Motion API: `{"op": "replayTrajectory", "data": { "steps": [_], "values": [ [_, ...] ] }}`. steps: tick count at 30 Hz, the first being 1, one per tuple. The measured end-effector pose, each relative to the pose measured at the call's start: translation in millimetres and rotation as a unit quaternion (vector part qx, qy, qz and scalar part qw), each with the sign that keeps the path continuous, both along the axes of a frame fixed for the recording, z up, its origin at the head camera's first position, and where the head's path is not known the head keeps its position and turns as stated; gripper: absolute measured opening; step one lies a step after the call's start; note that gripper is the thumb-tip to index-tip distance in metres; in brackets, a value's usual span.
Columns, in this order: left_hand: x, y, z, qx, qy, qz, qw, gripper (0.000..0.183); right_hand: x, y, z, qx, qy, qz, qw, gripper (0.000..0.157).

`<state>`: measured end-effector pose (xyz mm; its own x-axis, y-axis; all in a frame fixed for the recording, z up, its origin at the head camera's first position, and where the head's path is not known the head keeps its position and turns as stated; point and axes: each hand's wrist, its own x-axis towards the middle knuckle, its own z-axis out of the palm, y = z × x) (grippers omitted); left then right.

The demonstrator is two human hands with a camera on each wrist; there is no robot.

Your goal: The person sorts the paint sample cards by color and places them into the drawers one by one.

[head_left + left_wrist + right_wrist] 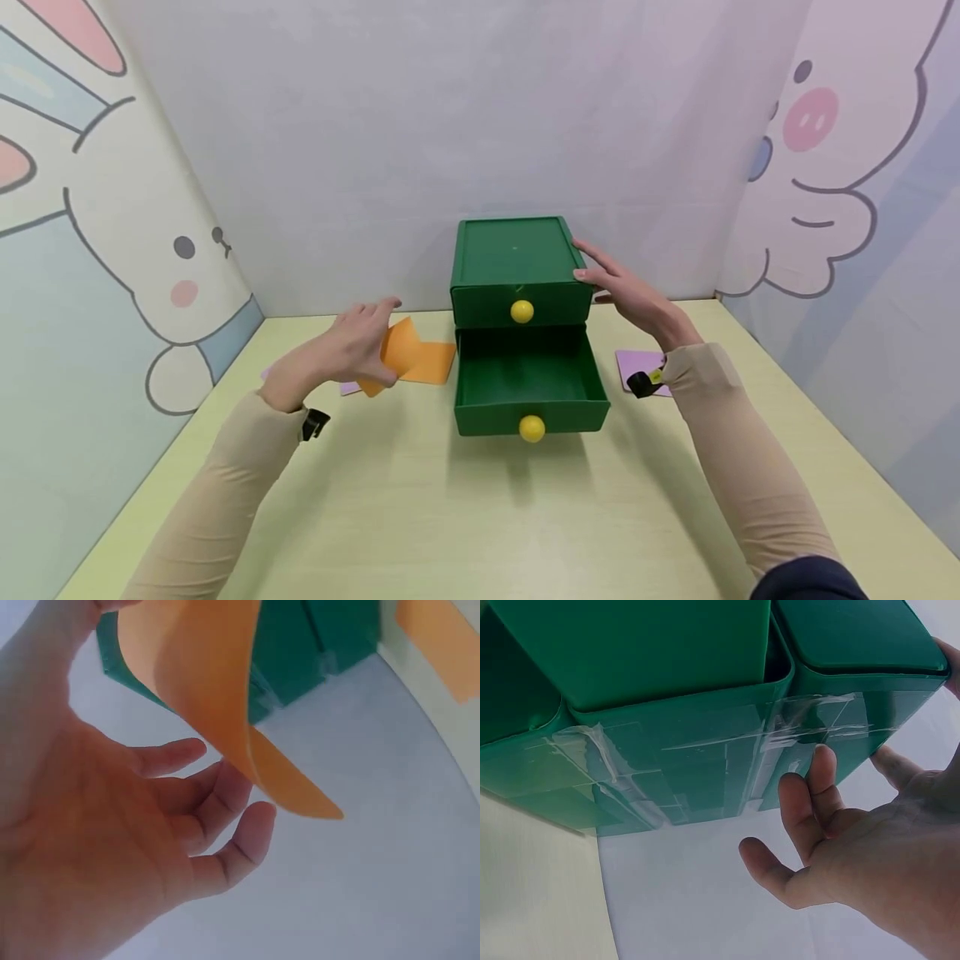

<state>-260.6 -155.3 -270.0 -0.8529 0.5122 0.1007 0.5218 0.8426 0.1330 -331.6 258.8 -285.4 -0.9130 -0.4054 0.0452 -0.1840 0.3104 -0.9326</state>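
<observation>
In the head view, my left hand (352, 342) pinches an orange sheet (402, 346) left of the green drawer cabinet (517, 250). The left wrist view shows this sheet (195, 682) bending, its edge passing by the fingers. My right hand (633, 292) rests at the cabinet's upper right edge, thumb on the top, other fingers along the side. From the right wrist, the loosely spread fingers of that hand (885, 832) lie beside the taped cabinet side (697, 765). A lower drawer (532, 417) with a yellow knob is pulled out, with nothing seen inside.
A second orange sheet (435, 363) lies on the table (525, 533) against the cabinet's left. Purple cards lie on both sides, one purple card (637, 365) partly under the right wrist in view. The upper drawer (480, 307) is closed. A pale wall (360, 150) stands behind.
</observation>
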Motion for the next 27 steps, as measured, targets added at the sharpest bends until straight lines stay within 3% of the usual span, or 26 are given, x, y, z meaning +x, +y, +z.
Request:
{"op": "replayTrajectory", "data": {
  "steps": [4,12,27],
  "values": [
    [7.5,17.8,10.9,0.007,0.002,-0.039,0.9992,0.089,0.1,0.7,0.5,0.0,-0.003,-0.003,1.0,0.067],
    [19.1,50.8,21.3,-0.002,-0.007,-0.092,0.9958,0.085,0.2,1.0,0.2,0.001,-0.002,-0.002,1.0,0.067],
    [15.5,102.2,17.9,-0.073,0.012,-0.155,0.9851,0.08,0.4,0.1,0.5,0.002,-0.003,-0.001,1.0,0.068]
  ]
}}
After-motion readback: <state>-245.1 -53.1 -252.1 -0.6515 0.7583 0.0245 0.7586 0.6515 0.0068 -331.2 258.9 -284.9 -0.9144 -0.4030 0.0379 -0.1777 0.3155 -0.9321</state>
